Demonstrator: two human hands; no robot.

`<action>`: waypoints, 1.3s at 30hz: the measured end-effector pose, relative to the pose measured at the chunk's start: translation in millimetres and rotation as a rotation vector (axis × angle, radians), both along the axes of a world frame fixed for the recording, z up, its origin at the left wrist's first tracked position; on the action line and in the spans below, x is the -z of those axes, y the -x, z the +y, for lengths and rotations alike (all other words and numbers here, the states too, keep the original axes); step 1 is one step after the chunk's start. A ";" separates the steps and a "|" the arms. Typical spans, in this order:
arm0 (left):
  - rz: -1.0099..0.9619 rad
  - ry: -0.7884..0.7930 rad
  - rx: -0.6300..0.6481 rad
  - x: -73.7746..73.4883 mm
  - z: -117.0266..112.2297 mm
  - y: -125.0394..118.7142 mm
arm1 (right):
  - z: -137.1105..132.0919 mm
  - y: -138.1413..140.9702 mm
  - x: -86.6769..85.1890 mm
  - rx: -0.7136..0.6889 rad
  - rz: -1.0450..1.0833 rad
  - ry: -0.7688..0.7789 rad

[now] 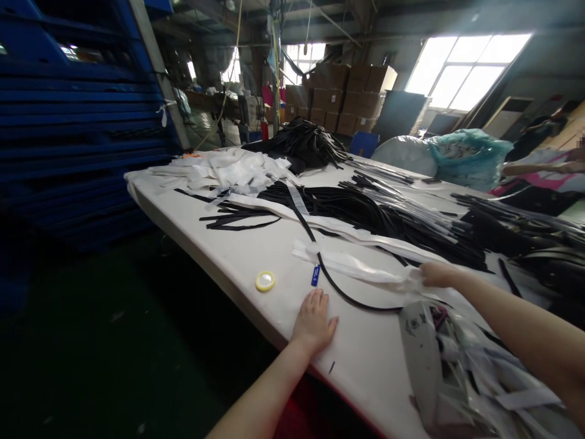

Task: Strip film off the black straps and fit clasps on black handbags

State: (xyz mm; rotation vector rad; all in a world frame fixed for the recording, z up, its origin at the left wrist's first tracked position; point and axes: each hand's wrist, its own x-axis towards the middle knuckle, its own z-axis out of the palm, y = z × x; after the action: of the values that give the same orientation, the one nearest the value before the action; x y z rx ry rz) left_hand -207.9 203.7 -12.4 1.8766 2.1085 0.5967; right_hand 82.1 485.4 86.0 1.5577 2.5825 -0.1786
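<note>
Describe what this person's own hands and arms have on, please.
The left hand and right hand are ungloved, and the visible forearms show no sleeves, watch or bracelet. Dark red cloth at the bottom edge may be clothing.

It was a factory workshop: past the left fingers (315, 297) lay bundled black strips (350, 203), then stacked cartons (326, 100); pallets (82, 116) rose leftward.

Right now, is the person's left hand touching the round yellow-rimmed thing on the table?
No, a bare stretch of white tabletop separates the left hand from the yellow-rimmed disc.
</note>
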 end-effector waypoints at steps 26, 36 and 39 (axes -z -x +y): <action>0.069 0.058 0.497 -52.2 240.5 -85.4 | 0.9 33.7 -24.8 -0.123 -0.087 0.329; 0.260 0.041 0.403 -53.1 265.2 -61.4 | 14.8 -22.2 19.8 -0.018 -0.261 0.267; 0.270 0.048 0.462 -50.1 262.1 -68.6 | 25.4 -46.2 13.4 0.087 -0.315 0.129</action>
State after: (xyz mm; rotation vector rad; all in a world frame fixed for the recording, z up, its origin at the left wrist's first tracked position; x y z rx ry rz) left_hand -139.4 465.8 37.7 2.4146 1.7071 0.1941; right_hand 128.3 510.9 72.7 1.5159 2.2210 -0.0956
